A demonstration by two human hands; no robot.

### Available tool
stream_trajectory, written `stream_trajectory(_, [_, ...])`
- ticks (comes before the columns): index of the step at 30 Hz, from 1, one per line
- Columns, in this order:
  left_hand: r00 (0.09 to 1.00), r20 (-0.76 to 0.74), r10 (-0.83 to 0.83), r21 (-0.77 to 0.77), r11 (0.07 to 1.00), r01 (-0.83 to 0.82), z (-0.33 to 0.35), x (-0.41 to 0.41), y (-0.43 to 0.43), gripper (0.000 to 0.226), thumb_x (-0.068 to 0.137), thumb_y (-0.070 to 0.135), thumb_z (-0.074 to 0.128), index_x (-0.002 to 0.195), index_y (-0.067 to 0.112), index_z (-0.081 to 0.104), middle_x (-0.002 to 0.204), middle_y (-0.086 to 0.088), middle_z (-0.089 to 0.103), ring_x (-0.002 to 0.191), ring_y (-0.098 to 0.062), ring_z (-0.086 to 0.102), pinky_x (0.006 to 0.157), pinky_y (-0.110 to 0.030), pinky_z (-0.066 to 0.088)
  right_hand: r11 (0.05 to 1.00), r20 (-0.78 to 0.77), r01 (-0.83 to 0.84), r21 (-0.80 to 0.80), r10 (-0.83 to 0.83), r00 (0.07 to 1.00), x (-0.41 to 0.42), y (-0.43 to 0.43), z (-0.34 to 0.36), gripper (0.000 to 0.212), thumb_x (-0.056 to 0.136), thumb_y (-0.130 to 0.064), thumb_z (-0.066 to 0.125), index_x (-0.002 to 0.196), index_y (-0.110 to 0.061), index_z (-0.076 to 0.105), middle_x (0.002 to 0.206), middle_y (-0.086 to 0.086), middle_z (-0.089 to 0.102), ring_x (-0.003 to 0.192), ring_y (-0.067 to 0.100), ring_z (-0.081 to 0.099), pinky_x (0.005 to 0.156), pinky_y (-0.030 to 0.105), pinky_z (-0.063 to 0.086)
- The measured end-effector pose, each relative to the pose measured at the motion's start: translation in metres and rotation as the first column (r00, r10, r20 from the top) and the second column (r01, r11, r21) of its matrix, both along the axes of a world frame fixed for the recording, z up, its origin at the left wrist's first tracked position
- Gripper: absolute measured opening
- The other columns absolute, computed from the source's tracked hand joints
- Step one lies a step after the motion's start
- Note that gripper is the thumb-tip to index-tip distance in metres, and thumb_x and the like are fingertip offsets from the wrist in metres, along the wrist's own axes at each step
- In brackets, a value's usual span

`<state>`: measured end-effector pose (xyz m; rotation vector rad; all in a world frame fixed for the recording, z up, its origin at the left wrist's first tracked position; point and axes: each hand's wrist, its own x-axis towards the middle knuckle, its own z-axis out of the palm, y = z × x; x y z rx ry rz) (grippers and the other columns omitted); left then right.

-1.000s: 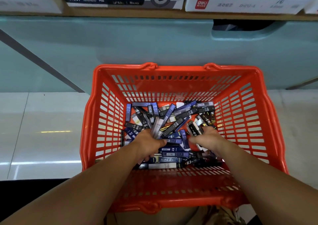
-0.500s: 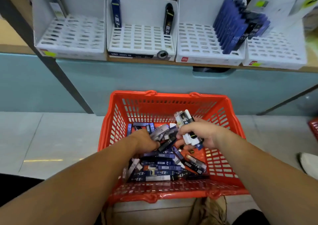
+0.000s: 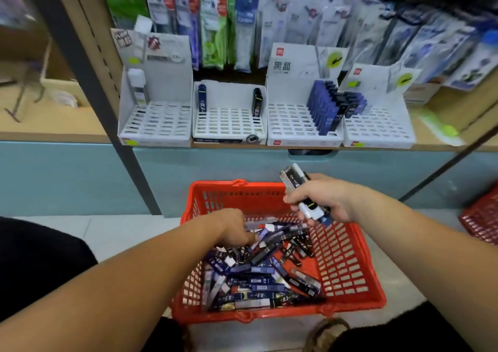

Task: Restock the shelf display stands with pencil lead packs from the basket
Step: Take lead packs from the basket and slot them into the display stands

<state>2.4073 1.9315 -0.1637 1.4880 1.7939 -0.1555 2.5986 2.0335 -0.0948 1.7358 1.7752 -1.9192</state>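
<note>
**Right hand lifts a handful clear of the basket**

A second ago both hands were buried in the pile. Now the right hand point(image 3: 319, 199) has come up above the far rim of the red basket point(image 3: 350, 246). Its fingers are curled tight round a handful of packs point(image 3: 293, 176) that stick out above and below the fist. The left hand point(image 3: 234, 227) is still down among the loose pencil lead packs point(image 3: 258, 279). Its fingers are hidden behind the back of the hand, so I cannot tell whether they hold anything. The view has also tipped upward and now takes in the stands, which suggests the first batch is about to go to the shelf.

Most of the stock is still in the basket, at the lower middle of the frame. Four white display stands point(image 3: 229, 126) sit in a row on the wooden shelf point(image 3: 54, 126) across the upper middle. Most of their slots are bare, apart from a row of blue packs point(image 3: 322, 109) in the third stand.

The basket rests on a pale tiled floor point(image 3: 121, 230) in front of a teal panel point(image 3: 67, 176). Bagged stationery point(image 3: 269, 17) hangs along the top. A second red basket point(image 3: 482, 222) shows at the right edge.
</note>
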Motion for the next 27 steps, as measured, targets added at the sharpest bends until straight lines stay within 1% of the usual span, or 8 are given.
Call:
stream_trajectory(4, [0.976, 0.201, 0.086, 0.047, 0.994, -0.097, 0.016, -0.002, -0.006, 0.053, 0.096, 0.062, 0.058, 0.100, 0.010, 0.068, 0.079, 0.000, 0.060, 0.069, -0.016, 0.058, 0.066, -0.027, 0.047, 0.996, 0.000, 0.012, 0.088, -0.012, 1.000, -0.001, -0.010, 0.011, 0.036, 0.081, -0.014, 0.080, 0.110, -0.007, 0.061, 0.093, 0.022, 0.074, 0.066, 0.027, 0.063, 0.062, 0.039, 0.050])
stream_trajectory(8, [0.914, 0.382, 0.134, 0.130, 0.972, -0.197, 0.050, -0.003, -0.011, 0.047, 0.093, 0.061, 0.064, 0.081, 0.016, 0.064, 0.058, 0.006, 0.051, 0.046, -0.008, 0.044, 0.050, -0.021, 0.038, 0.988, -0.110, 0.046, 0.147, -0.030, 0.993, -0.007, -0.019, 0.025, 0.026, 0.087, -0.015, 0.079, 0.109, -0.007, 0.066, 0.096, 0.015, 0.077, 0.063, 0.022, 0.066, 0.054, 0.032, 0.050])
stream_trajectory(14, [0.850, 0.508, 0.139, 0.117, 0.967, -0.228, 0.088, -0.008, -0.018, 0.048, 0.091, 0.059, 0.068, 0.094, 0.011, 0.066, 0.064, -0.008, 0.053, 0.051, -0.024, 0.046, 0.048, -0.028, 0.040, 0.984, -0.359, 0.099, 0.147, -0.040, 0.932, -0.026, -0.024, 0.050, 0.019, 0.092, -0.018, 0.074, 0.102, -0.004, 0.065, 0.068, 0.009, 0.065, 0.053, 0.020, 0.059, 0.046, 0.028, 0.045])
stream_trajectory(16, [0.796, 0.578, 0.181, 0.074, 0.959, -0.272, 0.092, -0.007, -0.017, 0.042, 0.092, 0.055, 0.071, 0.091, 0.013, 0.065, 0.057, -0.003, 0.053, 0.047, -0.022, 0.044, 0.048, -0.030, 0.037, 0.969, -0.362, 0.110, 0.219, -0.024, 0.932, -0.027, -0.022, 0.051, 0.025, 0.090, -0.016, 0.076, 0.107, -0.003, 0.064, 0.070, 0.011, 0.063, 0.061, 0.026, 0.059, 0.048, 0.030, 0.045])
stream_trajectory(19, [0.715, 0.661, 0.229, 0.010, 0.950, -0.313, 0.095, -0.007, -0.013, 0.027, 0.095, 0.038, 0.073, 0.085, 0.017, 0.059, 0.050, 0.007, 0.046, 0.041, -0.010, 0.039, 0.045, -0.026, 0.030, 0.956, -0.341, 0.093, 0.280, 0.009, 0.940, -0.024, -0.015, 0.055, 0.021, 0.089, -0.015, 0.076, 0.102, -0.004, 0.063, 0.065, 0.011, 0.063, 0.052, 0.022, 0.058, 0.048, 0.030, 0.044])
stream_trajectory(21, [0.719, 0.655, 0.231, -0.006, 0.953, -0.302, 0.093, -0.009, -0.009, 0.026, 0.097, 0.037, 0.071, 0.086, 0.017, 0.058, 0.053, 0.007, 0.043, 0.041, -0.009, 0.037, 0.044, -0.026, 0.029, 0.966, -0.364, 0.048, 0.255, 0.050, 0.930, -0.021, -0.010, 0.058, 0.022, 0.090, -0.023, 0.078, 0.098, -0.007, 0.065, 0.069, 0.013, 0.063, 0.049, 0.021, 0.058, 0.047, 0.029, 0.045])
stream_trajectory(24, [0.737, 0.640, 0.216, -0.023, 0.965, -0.262, 0.086, -0.007, -0.004, 0.029, 0.099, 0.041, 0.067, 0.084, 0.018, 0.059, 0.056, 0.005, 0.047, 0.044, -0.010, 0.038, 0.045, -0.027, 0.031, 0.962, -0.375, 0.018, 0.273, 0.090, 0.922, -0.022, -0.004, 0.059, 0.034, 0.088, -0.034, 0.080, 0.101, -0.007, 0.065, 0.078, 0.015, 0.063, 0.061, 0.026, 0.059, 0.049, 0.032, 0.046])
stream_trajectory(27, [0.681, 0.693, 0.236, -0.081, 0.964, -0.252, 0.080, -0.005, 0.004, 0.028, 0.099, 0.036, 0.067, 0.086, 0.015, 0.056, 0.060, 0.002, 0.044, 0.048, -0.012, 0.036, 0.047, -0.028, 0.029, 0.932, -0.326, 0.002, 0.362, 0.124, 0.937, -0.027, -0.001, 0.056, 0.030, 0.091, -0.028, 0.078, 0.102, -0.004, 0.065, 0.071, 0.014, 0.063, 0.058, 0.026, 0.057, 0.050, 0.034, 0.045])
